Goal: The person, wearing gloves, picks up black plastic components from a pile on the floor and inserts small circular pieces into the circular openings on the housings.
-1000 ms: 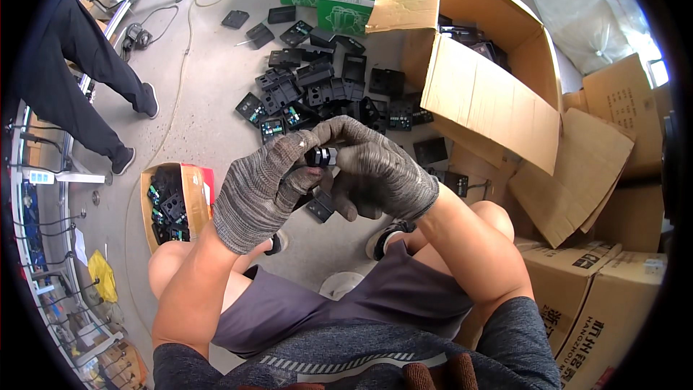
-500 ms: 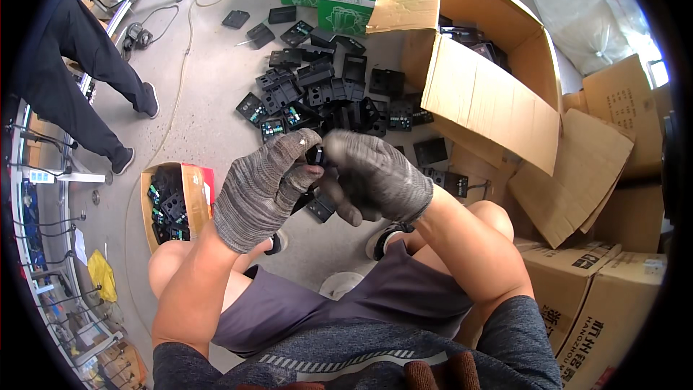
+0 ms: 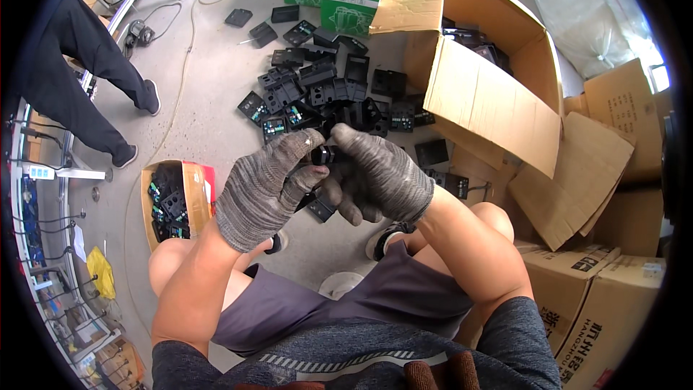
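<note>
Both my hands wear grey knitted gloves and meet in front of my knees. My left hand (image 3: pixel 260 191) is closed, thumb and fingers pinching a small black plastic part (image 3: pixel 327 154), mostly hidden by the gloves. Right beside it, my right hand (image 3: pixel 382 177) has its thumb raised apart from its curved fingers, close around the part's right side; whether it touches the part is unclear. A black casing (image 3: pixel 320 207) shows below the hands; whether it is held or lies on the floor, I cannot tell. Beyond them spreads a heap of black plastic casings (image 3: pixel 328 90), some with circuit boards.
An open cardboard box (image 3: pixel 498 97) with black parts stands at the right, flattened cardboard (image 3: pixel 574 177) beside it. To my left sits a small box (image 3: pixel 198 198) of casings. Green-and-white boxes (image 3: pixel 350 7) stand behind the heap. Another person's legs (image 3: pixel 90 76) are at far left.
My right hand, blurred before, is now sharper, its thumb lifted away from its fingers and more of the black part showing. My left hand keeps its grip nearly in place.
</note>
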`<control>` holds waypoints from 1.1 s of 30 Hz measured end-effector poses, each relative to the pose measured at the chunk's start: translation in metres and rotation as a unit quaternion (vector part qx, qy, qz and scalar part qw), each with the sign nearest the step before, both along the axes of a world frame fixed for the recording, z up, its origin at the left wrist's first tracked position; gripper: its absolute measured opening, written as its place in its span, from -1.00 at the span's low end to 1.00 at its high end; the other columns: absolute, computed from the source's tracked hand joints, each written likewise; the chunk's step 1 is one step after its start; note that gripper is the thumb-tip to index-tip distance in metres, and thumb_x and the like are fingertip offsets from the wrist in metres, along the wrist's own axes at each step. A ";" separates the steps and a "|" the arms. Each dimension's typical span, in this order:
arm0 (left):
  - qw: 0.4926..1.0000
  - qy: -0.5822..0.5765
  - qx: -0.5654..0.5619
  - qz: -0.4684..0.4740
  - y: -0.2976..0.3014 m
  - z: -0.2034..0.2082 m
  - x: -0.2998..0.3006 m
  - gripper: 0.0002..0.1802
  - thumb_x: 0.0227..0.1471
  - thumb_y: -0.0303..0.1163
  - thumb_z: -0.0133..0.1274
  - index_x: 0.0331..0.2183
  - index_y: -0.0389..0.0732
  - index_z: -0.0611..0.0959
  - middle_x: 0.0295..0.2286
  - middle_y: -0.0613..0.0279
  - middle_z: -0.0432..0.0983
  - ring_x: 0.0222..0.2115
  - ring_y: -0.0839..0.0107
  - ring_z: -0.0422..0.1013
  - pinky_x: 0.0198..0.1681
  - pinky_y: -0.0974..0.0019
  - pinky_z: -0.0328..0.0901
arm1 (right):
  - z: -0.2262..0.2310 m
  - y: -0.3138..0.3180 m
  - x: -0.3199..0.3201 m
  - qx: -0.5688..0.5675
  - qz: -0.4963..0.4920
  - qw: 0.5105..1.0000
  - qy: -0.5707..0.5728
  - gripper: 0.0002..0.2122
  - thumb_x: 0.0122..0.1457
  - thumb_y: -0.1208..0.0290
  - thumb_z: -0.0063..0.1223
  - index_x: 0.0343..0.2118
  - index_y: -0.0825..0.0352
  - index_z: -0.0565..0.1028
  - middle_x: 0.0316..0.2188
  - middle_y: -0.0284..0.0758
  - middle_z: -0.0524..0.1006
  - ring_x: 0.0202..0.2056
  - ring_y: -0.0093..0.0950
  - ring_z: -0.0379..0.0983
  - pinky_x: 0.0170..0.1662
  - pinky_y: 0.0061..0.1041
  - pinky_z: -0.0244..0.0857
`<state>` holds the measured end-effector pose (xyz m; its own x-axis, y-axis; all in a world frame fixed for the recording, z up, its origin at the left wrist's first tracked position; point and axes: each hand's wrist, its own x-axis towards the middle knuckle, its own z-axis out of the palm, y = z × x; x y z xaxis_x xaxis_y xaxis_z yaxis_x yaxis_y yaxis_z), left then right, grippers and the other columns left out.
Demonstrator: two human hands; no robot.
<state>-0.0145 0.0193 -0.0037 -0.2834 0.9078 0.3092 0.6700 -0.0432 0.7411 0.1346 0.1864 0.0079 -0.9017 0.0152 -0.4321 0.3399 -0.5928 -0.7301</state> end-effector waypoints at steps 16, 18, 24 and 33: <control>1.000 -0.003 -0.008 0.012 0.001 0.001 0.001 -0.60 0.17 -0.33 0.19 0.01 -0.23 0.53 -0.23 0.02 0.58 -0.26 0.12 0.55 -0.14 0.20 0.42 | -0.011 -0.007 0.000 0.015 -0.100 0.992 0.075 -0.80 0.24 0.32 0.09 -0.15 0.26 0.40 -0.50 -0.34 0.53 -0.55 -0.60 0.46 -0.60 -0.65 0.24; 1.000 0.009 0.001 0.014 0.001 0.000 0.002 -0.60 0.16 -0.35 0.20 0.01 -0.23 0.54 -0.24 0.02 0.58 -0.27 0.15 0.55 -0.15 0.20 0.42 | -0.010 -0.009 -0.002 -0.049 -0.134 0.987 0.081 -0.80 0.23 0.33 0.10 -0.16 0.27 0.41 -0.50 -0.35 0.52 -0.54 -0.61 0.45 -0.59 -0.65 0.24; 0.999 0.014 -0.039 0.035 0.000 -0.007 0.001 -0.57 0.12 -0.29 0.23 0.00 -0.25 0.57 -0.20 -0.06 0.60 -0.28 0.02 0.59 -0.23 0.18 0.48 | -0.003 -0.009 -0.006 0.136 -0.117 0.984 0.022 -0.80 0.25 0.27 0.17 -0.26 0.31 0.49 -0.53 -0.43 0.49 -0.51 -0.67 0.42 -0.50 -0.64 0.30; 0.934 -0.260 -0.128 0.209 0.008 0.014 -0.015 -0.71 0.18 -0.19 0.19 -0.14 -0.11 0.58 -0.39 0.35 0.49 -0.42 0.50 0.40 -0.34 0.38 0.35 | 0.001 -0.002 -0.007 0.236 -0.178 0.955 0.037 -0.78 0.36 0.20 0.06 -0.28 0.27 0.52 -0.57 -0.53 0.40 -0.55 -0.75 0.29 -0.49 -0.72 0.18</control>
